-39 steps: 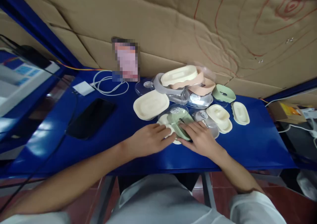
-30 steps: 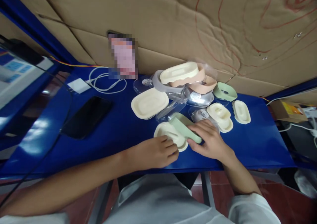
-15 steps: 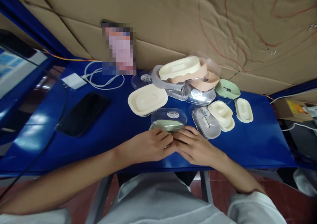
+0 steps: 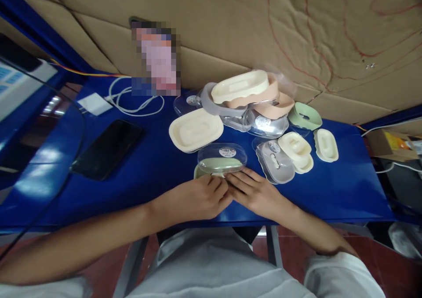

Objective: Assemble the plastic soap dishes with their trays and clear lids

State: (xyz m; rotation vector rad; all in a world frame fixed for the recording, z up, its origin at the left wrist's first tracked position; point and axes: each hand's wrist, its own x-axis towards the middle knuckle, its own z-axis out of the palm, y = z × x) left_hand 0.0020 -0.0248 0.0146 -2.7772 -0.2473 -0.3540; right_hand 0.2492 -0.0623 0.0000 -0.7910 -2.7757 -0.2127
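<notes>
Lid (image 4: 208, 151) (clear, stickered) looks unseated over green container (image 4: 198, 172), left hand (image 4: 204, 195) and right hand (image 4: 257, 192) at it, grip hidden so can't tell, cream tray (image 4: 326, 145) loose on worktop (image 4: 161, 157).

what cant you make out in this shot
In the head view:
Green dish, near side: behind the left hand and right hand
What the left hand might grip: hidden behind it
Print on the round stickers: too small
Item against the cardboard: pixelated
</notes>
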